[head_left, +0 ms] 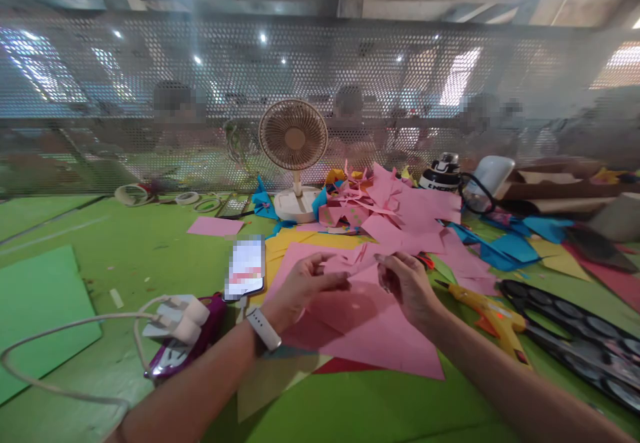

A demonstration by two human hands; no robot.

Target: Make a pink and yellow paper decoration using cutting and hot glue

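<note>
A small piece of folded pink paper (361,258) is between my hands, over a stack of pink sheets (380,336). The thumb and fingertips of my right hand (407,284) pinch its right end. At its left side is my left hand (305,290), wearing a watch with a pale strap (264,328); its thumb and fingers are apart. I cannot tell whether its fingertips touch the paper. Yellow and red sheets show under the pink stack. A phone with a lit screen (245,266) lies beyond my left wrist.
Behind the sheets stand a fan (294,136) and a heap of pink paper pieces (395,206). A yellow glue gun (493,316) and a black tray (585,336) lie right. White plugs (177,320) with a cable and a green sheet (45,316) lie left. A perforated screen (220,63) stands behind.
</note>
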